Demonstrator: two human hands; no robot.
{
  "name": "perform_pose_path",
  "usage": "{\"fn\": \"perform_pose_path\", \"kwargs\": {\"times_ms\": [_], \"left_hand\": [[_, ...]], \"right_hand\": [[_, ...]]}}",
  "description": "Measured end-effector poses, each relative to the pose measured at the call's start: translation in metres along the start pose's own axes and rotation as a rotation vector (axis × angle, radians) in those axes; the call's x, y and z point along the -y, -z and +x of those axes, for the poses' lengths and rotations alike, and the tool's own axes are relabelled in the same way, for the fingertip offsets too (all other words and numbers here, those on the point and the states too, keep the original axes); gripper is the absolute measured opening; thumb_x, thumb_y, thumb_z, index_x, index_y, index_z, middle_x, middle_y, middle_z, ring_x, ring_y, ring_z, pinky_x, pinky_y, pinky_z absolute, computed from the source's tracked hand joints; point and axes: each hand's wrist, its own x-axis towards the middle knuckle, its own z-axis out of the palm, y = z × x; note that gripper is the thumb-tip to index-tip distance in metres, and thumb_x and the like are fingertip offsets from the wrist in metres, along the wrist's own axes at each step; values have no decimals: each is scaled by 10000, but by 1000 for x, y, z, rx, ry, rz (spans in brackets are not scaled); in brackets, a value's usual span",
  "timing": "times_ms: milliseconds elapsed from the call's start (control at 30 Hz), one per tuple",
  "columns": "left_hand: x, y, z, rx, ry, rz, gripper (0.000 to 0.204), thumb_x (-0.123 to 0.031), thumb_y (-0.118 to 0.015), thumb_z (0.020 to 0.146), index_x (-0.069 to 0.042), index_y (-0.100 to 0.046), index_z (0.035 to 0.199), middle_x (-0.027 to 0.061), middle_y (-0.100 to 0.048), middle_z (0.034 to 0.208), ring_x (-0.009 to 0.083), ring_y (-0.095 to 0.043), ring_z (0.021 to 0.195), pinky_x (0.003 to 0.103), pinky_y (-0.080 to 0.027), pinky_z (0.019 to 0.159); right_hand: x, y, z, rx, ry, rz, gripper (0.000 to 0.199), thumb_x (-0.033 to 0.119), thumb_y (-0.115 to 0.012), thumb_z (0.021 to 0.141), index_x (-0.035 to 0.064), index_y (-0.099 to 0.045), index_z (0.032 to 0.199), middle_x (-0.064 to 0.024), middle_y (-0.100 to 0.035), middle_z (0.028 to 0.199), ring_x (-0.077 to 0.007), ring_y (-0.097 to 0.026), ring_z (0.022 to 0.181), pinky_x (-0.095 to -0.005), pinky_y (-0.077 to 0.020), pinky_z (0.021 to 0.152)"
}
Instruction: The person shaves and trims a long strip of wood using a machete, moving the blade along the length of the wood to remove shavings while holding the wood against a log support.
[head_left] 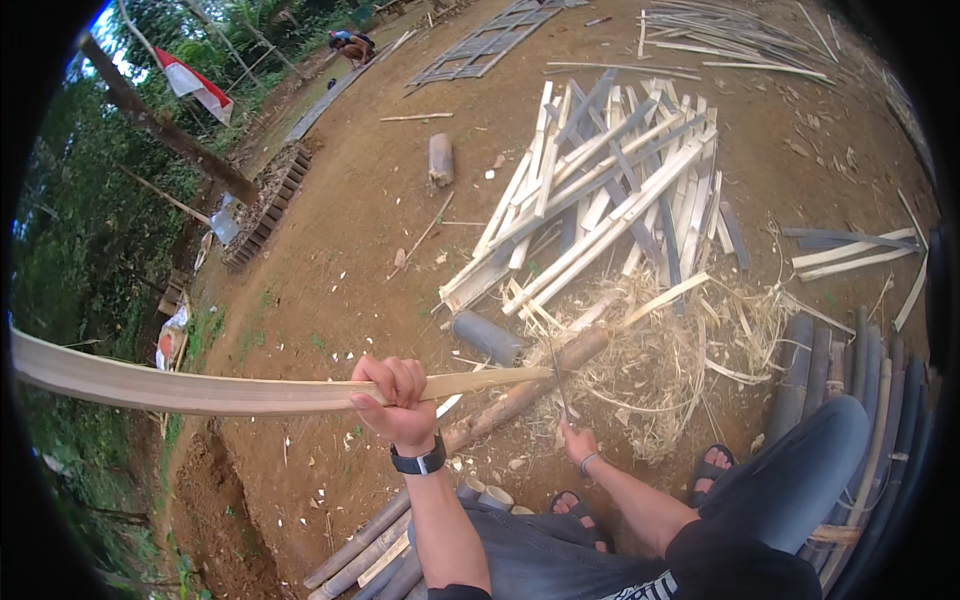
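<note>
My left hand point(395, 395), with a dark watch on the wrist, is closed round a long pale bamboo strip point(200, 389). One end of the strip reaches out past the left rim of the view; its narrower end lies over a brown log point(492, 418) on the ground. My right hand point(578, 445) grips a knife, its handle mostly hidden by the fingers. The thin knife blade point(561, 384) points away from me and meets the strip close to its right end. Curly bamboo shavings point(650, 400) lie in a heap just right of the blade.
A big pile of split bamboo slats point(600, 200) lies ahead. Bamboo poles point(830, 370) are stacked at my right, more poles point(365, 545) at lower left. A short bamboo piece point(488, 338) rests beside the log. Far off, a person point(352, 46) crouches near a red and white flag point(197, 88).
</note>
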Motion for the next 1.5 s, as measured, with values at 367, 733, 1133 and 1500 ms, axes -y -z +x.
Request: {"fn": "perform_pose_path", "kwargs": {"times_ms": [367,733,1133,1500], "left_hand": [[1,19,1,-140,-12,14,586,-659,-502,831,-128,-313,673,-46,-264,510,53,-219,440,223,-172,409],[-84,20,61,-320,-127,123,649,-710,-455,813,-85,-529,977,42,-560,759,138,-537,665,269,-467,598],[-132,-20,120,-177,75,224,394,-476,-509,909,-88,-529,845,-6,-433,571,102,-401,462,238,-304,423],[-111,-63,122,-417,-80,337,496,-548,-510,891,-121,-461,645,-60,-264,467,59,-267,374,218,-205,358]], "right_hand": [[45,21,-54,137,165,-12,394,361,-721,699,-27,-662,739,-167,-649,664,-284,-635,644,-393,-487,644],[156,155,-102,-185,566,-317,410,370,-701,722,-20,-588,782,-217,-608,634,-359,-629,644,-425,-478,594],[157,161,-145,-270,918,-288,283,280,-684,779,33,-546,778,-136,-600,590,-332,-600,538,-420,-452,512],[144,52,-177,220,626,289,549,451,-477,910,-54,-583,722,-132,-531,495,-220,-551,480,-373,-415,502]]}}
